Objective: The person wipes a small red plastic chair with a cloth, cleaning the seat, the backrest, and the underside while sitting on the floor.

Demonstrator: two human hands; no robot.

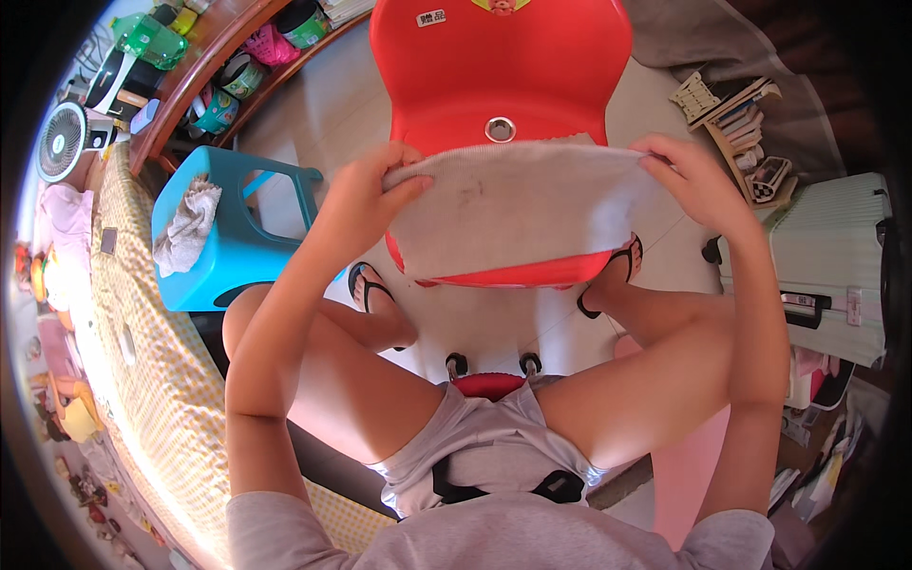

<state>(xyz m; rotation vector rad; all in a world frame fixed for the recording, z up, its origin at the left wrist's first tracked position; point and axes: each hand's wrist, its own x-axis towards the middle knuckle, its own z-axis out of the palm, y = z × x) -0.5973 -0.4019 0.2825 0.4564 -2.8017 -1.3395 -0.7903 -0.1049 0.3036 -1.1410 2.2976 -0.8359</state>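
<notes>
A light grey-beige cloth (520, 206) with a few dark stains is stretched between my hands over the seat of a red plastic chair (499, 78). My left hand (388, 182) pinches its upper left corner, thumb on top. At the upper right corner, my right hand (687, 174) grips the fabric between thumb and fingers. The cloth hides most of the seat, whose red front edge shows below it. A round metal-rimmed hole (500, 129) lies just above the cloth, at the foot of the backrest.
A blue plastic stool (242, 221) with a crumpled grey cloth (189, 228) on it stands at left, beside a checked cloth cover (135, 285). A pale green suitcase (833, 263) and a small wooden rack (727, 157) are at right. My sandalled feet flank the chair's front.
</notes>
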